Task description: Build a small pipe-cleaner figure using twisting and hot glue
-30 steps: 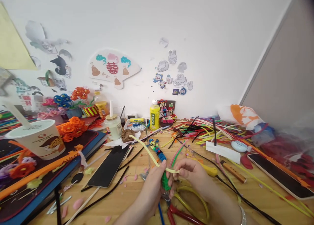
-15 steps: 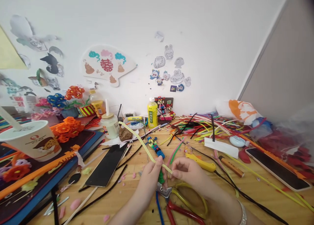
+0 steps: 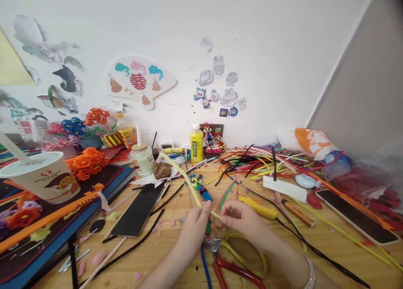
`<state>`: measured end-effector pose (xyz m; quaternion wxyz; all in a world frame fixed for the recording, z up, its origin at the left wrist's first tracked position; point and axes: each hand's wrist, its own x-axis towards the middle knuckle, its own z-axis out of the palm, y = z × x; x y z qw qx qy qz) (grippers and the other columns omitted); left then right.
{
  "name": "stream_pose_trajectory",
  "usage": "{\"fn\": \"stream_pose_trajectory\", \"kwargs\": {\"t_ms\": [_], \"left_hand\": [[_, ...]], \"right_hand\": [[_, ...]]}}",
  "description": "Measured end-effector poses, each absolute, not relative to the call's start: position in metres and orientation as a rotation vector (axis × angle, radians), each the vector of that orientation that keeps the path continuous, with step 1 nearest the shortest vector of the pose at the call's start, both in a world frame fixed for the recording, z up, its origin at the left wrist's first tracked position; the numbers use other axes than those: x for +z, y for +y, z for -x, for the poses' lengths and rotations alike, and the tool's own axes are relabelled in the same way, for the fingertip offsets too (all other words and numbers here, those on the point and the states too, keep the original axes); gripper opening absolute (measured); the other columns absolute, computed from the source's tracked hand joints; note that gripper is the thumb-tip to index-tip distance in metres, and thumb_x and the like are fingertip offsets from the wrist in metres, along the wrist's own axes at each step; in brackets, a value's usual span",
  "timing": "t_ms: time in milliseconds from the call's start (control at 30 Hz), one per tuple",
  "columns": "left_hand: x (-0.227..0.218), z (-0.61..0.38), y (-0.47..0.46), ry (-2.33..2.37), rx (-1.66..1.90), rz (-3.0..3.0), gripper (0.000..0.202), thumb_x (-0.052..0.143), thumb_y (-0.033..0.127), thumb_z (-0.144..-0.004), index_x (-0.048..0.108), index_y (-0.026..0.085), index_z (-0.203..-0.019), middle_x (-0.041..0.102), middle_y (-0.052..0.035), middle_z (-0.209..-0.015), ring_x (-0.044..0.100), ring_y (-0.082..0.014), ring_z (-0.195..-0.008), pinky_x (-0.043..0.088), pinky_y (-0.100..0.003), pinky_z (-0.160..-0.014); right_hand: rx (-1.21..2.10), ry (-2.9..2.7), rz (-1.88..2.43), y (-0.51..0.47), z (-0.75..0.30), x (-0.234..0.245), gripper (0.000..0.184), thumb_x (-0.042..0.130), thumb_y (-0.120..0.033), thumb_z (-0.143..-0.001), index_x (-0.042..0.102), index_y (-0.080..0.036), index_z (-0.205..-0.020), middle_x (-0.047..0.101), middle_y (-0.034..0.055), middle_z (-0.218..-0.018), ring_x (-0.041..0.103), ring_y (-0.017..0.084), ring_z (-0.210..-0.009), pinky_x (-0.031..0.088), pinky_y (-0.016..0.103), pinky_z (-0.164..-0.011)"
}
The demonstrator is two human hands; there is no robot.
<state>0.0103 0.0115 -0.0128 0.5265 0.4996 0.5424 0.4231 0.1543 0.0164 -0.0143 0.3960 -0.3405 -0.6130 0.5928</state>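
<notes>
My left hand (image 3: 197, 222) is closed around a small pipe-cleaner doll (image 3: 205, 194) with a blue body, a yellow face and a green lower part. Under its thumb runs a pale yellow pipe cleaner (image 3: 184, 174), whose long free end rises to the upper left. The other, short end is pinched between the fingertips of my right hand (image 3: 239, 217). Below the hands lie pliers (image 3: 217, 247) with red and yellow handles, their metal jaws close under the doll. A blue pipe cleaner (image 3: 206, 266) extends toward the near edge from beneath my left hand.
A black phone (image 3: 138, 211) lies on the left, another phone (image 3: 355, 216) on the right. At the back stand a yellow bottle (image 3: 197, 144) and a candle jar (image 3: 141, 159). Loose pipe cleaners (image 3: 261, 163) pile up at back right. A yellow-handled tool (image 3: 258, 207) lies beyond my right hand.
The view has shifted slightly. Both hands keep their hold on the doll and the pale yellow pipe cleaner, whose free end sits a little further right.
</notes>
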Motion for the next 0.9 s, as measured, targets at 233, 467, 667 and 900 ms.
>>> {"fn": "stream_pose_trajectory", "kwargs": {"t_ms": [233, 467, 667, 900], "left_hand": [[-0.014, -0.0119, 0.0107, 1.322, 0.96, -1.324, 0.044, 0.036, 0.059, -0.069, 0.042, 0.02, -0.049, 0.042, 0.0044, -0.041, 0.043, -0.0112, -0.033, 0.035, -0.024, -0.037], [-0.0111, -0.0136, 0.0044, 1.249, 1.026, -1.387, 0.041, 0.038, 0.054, -0.075, 0.042, 0.021, -0.05, 0.043, 0.0042, -0.041, 0.045, -0.0124, -0.036, 0.036, -0.023, -0.04], [-0.0095, -0.0152, 0.004, 1.22, 1.051, -1.313, 0.042, 0.041, 0.058, -0.072, 0.042, 0.021, -0.051, 0.044, 0.0043, -0.044, 0.046, -0.0128, -0.036, 0.037, -0.025, -0.04], [-0.0098, -0.0138, 0.0023, 1.236, 1.041, -1.282, 0.044, 0.042, 0.06, -0.07, 0.042, 0.02, -0.05, 0.044, 0.0046, -0.042, 0.046, -0.0127, -0.035, 0.036, -0.025, -0.039]], "right_hand": [[1.402, -1.78, 0.953, 0.0181, -0.1556, -0.0145, 0.03, 0.061, -0.043, -0.071, 0.048, -0.017, -0.064, 0.047, -0.0038, -0.062, 0.045, 0.011, -0.061, 0.035, 0.023, -0.057], [1.281, -1.762, 1.036, 0.018, -0.154, -0.0141, 0.031, 0.058, -0.046, -0.073, 0.048, -0.017, -0.067, 0.048, -0.0034, -0.063, 0.047, 0.012, -0.061, 0.037, 0.023, -0.057], [1.445, -1.625, 0.95, 0.0222, -0.154, -0.0195, 0.035, 0.059, -0.05, -0.071, 0.055, -0.015, -0.072, 0.055, -0.0008, -0.064, 0.052, 0.012, -0.058, 0.042, 0.025, -0.058], [1.222, -1.669, 1.038, 0.0207, -0.1535, -0.019, 0.03, 0.057, -0.042, -0.075, 0.056, -0.016, -0.061, 0.053, -0.0017, -0.055, 0.05, 0.011, -0.054, 0.04, 0.023, -0.053]]}}
